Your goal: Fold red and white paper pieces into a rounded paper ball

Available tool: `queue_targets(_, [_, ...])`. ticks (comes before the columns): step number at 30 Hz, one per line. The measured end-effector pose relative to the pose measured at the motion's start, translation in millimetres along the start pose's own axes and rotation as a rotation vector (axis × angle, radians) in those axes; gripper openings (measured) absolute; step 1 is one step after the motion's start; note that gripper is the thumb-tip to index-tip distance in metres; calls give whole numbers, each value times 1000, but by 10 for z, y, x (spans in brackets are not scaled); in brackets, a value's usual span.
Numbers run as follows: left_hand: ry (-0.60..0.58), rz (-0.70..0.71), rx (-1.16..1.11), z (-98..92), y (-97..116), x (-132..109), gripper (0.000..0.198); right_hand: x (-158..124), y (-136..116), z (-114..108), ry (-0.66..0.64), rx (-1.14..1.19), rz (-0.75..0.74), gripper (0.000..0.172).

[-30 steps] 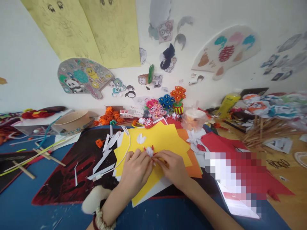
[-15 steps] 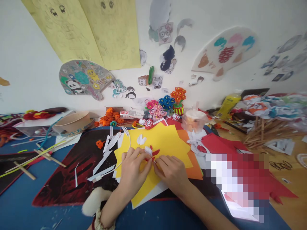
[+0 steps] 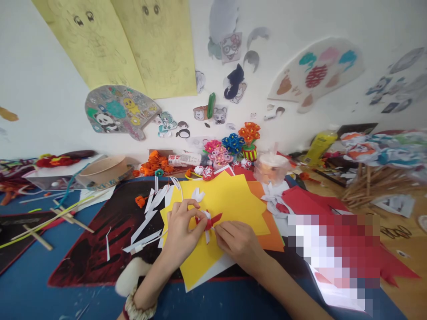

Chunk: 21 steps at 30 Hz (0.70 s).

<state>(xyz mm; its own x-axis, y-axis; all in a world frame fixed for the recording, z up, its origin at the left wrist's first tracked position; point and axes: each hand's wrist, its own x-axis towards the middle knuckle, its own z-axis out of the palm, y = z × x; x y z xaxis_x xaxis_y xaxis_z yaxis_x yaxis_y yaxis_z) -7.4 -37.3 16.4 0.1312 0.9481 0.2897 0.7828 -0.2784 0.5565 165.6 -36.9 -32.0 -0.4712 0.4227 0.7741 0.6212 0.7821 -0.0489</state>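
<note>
Over a stack of yellow paper sheets [image 3: 240, 191] I hold a small red-and-white folded paper piece [image 3: 207, 221] with strips sticking out. My left hand [image 3: 183, 229] is pinched on its left side, thumb and index finger curled around it. My right hand [image 3: 237, 240] is closed at its right side, fingertips pressed together at a strip end; they partly hide what they grip. One red strip points up and right, and a white strip hangs down. A small white paper scrap [image 3: 198, 194] lies just beyond my left hand.
White paper strips [image 3: 147, 224] and a white cable [image 3: 156, 238] lie left of the stack. Red paper [image 3: 307, 200] and a partly pixelated phone [image 3: 333, 284] are at right. Behind stand a lidded plastic cup [image 3: 271, 166], craft flowers [image 3: 233, 142] and a bowl [image 3: 105, 171].
The paper piece has turned between my fingers, and a white strip now shows below it. My left index finger has lifted and arched; my right hand has moved slightly down.
</note>
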Motion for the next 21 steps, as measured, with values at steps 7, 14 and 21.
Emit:
queue_targets(7, [41, 61, -157, 24, -56, 14, 15, 7, -4, -26, 23, 59, 44, 28])
queue_targets(14, [10, 79, -284, 63, 34, -8, 14, -30, -57, 37, 7, 34, 230, 27])
queue_targets(21, [39, 118, -222, 52, 34, -8, 16, -34, -55, 67, -39, 86, 123, 35])
